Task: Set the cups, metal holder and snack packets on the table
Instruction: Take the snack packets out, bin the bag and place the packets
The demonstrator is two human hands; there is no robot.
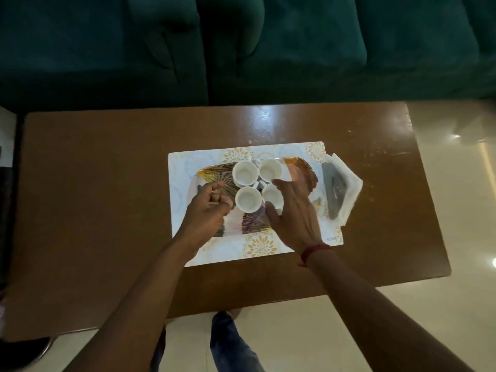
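Note:
Several white cups stand close together on a gold-patterned tray in the middle of the table. The far-left cup, far-right cup and near-left cup are untouched and empty. My right hand reaches over the near-right cup, with the thumb on its near side and the fingers on its far side. My left hand hovers loosely curled just left of the near-left cup, holding nothing. A metal holder with white napkins stands right of the tray. No snack packets are in view.
The tray lies on a white placemat with gold flowers, on a glossy brown table. A dark green sofa runs along the far side. My legs and the pale tiled floor show at the near and right edges.

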